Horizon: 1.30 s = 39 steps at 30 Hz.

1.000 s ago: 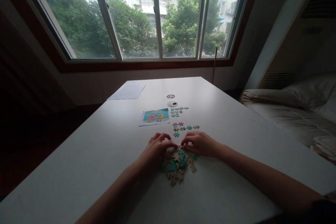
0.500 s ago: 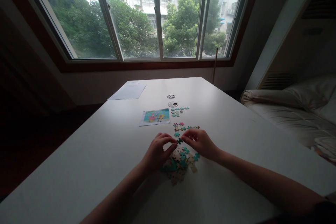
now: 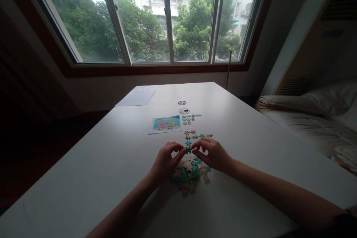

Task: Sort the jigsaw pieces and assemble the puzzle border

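My left hand (image 3: pixel 166 160) and my right hand (image 3: pixel 212 154) meet above a heap of jigsaw pieces (image 3: pixel 189 175) on the white table (image 3: pixel 111 163). Both pinch one small teal puzzle piece (image 3: pixel 189 150) between their fingertips, held just over the far edge of the heap. A row of loose pieces (image 3: pixel 196 135) lies right behind the hands. Farther back are a second small group of teal pieces (image 3: pixel 189 119) and the colourful cartoon reference picture (image 3: pixel 165 124).
Two small round objects (image 3: pixel 183 111) lie beyond the picture, and a white sheet of paper (image 3: pixel 136 97) rests at the table's far left. A cushioned sofa (image 3: pixel 312 119) stands to the right. Large windows (image 3: pixel 167 15) fill the wall ahead.
Both hands lifted off the heap and drew a teal piece up between their fingertips, shifting slightly away from me. The heap lies more exposed now.
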Available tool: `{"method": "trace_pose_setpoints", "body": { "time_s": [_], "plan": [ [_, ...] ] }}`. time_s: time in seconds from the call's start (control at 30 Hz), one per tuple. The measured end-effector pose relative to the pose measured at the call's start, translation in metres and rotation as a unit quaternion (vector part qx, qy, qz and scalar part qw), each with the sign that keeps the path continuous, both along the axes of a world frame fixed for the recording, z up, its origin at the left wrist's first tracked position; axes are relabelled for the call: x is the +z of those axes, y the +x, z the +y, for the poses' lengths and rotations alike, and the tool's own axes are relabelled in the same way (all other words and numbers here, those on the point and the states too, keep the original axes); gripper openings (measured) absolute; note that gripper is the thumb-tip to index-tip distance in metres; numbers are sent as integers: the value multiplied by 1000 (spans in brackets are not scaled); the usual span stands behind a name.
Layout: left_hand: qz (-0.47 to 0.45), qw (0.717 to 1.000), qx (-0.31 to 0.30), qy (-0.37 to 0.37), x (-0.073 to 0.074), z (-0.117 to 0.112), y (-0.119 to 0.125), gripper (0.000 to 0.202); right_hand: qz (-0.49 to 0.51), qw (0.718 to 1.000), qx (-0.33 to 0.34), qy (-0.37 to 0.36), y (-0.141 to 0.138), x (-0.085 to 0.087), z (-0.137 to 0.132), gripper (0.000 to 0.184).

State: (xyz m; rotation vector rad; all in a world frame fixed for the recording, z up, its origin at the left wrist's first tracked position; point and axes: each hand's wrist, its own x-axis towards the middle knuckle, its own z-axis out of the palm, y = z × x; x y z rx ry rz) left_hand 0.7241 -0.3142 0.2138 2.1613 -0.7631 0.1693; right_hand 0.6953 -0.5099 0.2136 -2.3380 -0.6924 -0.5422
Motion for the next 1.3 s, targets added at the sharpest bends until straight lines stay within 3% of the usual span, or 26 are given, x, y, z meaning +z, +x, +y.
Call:
{"method": "trace_pose_setpoints", "body": {
  "time_s": [0.37,0.67,0.83,1.3],
  "plan": [
    [16,1000,-7,-16,0,-1,-2,19,-78,995,-1,-58,3,1,-5,13],
    [-45,999,6,23,-8,10,8,17,-100,992,-70,17,20,2,-43,12],
    [-44,998,-1,37,-10,11,9,18,-75,991,-90,69,26,-2,-51,10],
    [-46,998,7,38,-10,12,10,18,-58,993,-82,55,25,-1,-51,13]
  ]
}}
